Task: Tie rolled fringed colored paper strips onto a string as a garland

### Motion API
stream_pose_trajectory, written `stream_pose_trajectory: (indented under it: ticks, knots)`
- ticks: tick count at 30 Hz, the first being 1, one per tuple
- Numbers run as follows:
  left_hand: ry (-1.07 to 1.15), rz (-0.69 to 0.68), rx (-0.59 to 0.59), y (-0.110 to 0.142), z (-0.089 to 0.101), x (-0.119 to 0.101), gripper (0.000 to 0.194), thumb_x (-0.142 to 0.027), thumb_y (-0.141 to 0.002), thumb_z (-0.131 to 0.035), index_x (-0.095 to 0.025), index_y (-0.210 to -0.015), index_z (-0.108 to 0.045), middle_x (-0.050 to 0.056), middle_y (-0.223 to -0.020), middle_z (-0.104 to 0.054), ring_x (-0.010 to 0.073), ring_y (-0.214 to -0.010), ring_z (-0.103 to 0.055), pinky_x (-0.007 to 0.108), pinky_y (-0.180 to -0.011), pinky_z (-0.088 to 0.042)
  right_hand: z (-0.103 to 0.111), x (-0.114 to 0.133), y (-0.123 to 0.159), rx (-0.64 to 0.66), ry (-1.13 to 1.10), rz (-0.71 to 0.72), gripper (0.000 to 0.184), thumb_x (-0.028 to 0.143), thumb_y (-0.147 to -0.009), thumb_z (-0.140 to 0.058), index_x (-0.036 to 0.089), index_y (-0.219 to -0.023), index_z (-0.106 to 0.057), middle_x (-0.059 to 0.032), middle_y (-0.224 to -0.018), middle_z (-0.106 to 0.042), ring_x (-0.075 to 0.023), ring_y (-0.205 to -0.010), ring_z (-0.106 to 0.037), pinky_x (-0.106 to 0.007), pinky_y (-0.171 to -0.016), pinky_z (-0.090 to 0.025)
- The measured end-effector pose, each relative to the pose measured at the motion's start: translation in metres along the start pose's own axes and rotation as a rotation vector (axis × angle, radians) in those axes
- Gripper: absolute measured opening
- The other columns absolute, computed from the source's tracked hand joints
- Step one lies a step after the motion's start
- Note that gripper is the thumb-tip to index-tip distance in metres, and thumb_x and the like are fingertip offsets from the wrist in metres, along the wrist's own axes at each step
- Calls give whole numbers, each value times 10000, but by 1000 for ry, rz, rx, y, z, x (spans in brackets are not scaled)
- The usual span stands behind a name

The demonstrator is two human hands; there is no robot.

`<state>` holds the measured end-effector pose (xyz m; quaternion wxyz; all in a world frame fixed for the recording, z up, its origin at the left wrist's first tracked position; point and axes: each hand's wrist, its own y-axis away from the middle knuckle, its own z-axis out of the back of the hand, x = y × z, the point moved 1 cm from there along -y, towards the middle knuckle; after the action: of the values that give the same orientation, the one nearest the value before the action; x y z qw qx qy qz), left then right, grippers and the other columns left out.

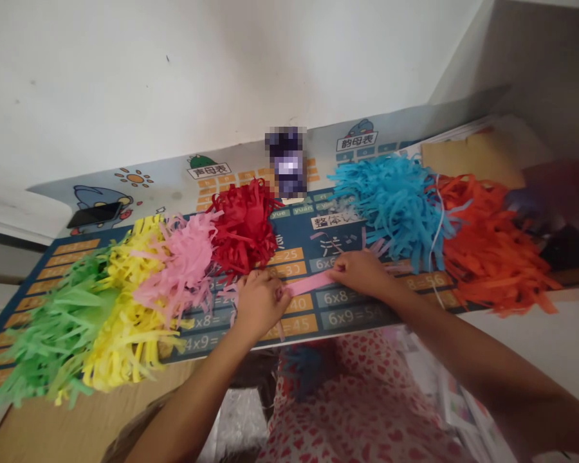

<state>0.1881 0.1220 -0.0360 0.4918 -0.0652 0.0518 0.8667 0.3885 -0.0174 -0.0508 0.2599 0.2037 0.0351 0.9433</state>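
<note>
A flat pink paper strip point(311, 282) is stretched between my two hands above the printed table mat. My left hand point(260, 299) is closed on its left end, with fingers curled. My right hand point(359, 273) pinches the other end. Thin lilac-pink fringes point(377, 245) stick out around both hands and seem to belong to the same paper; how they join is hidden by my fingers. Just beyond my left hand lies a red paper pom-pom point(246, 225), with a pink pom-pom point(181, 263) to its left. A blue pom-pom point(395, 206) is beyond my right hand.
Yellow fringed paper point(125, 341) and green fringed paper point(62, 321) cover the table's left end. Orange fringed paper point(492, 244) overhangs the right front edge. A dark phone point(94, 215) lies back left; a pixelated object point(287, 162) stands at the back against the wall point(222, 77).
</note>
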Motion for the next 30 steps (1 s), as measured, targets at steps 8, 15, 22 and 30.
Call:
stream_pose_trajectory:
  ticks: [8,15,22,30]
  knots:
    - [-216,-664,-29,4,8,-15,219,-175,-920,-527,-190,-1103,-646,95,-1088,-685,275,-1083,-546,464,-977,-353,0,14,24,-325,258,430,134,191,-921,-538,212,-880,-664,-52,-976,-690,-236,-989,-543,-446,-972,-253]
    - [-257,-522,-90,-3,6,-45,226,-272,-902,-526,-123,-917,-696,156,-884,-690,306,-920,-604,560,-1049,-283,-4,10,22,-288,295,727,255,231,-940,-473,176,-782,-666,-60,-806,-660,-188,-815,-516,-442,-983,-240]
    - [-306,-424,-114,-12,-1,-48,166,-175,-872,-536,-115,-887,-690,143,-853,-691,288,-864,-632,559,-1023,-310,-7,22,12,-310,215,545,160,243,-898,-554,170,-823,-675,-70,-866,-685,-203,-855,-537,-415,-895,-253]
    - [-249,-455,-216,14,-9,-30,170,-185,-934,-519,-181,-899,-685,86,-877,-713,258,-895,-617,510,-973,-355,-14,11,33,-345,317,621,234,178,-988,-470,194,-855,-662,-29,-844,-668,-188,-850,-510,-401,-884,-257]
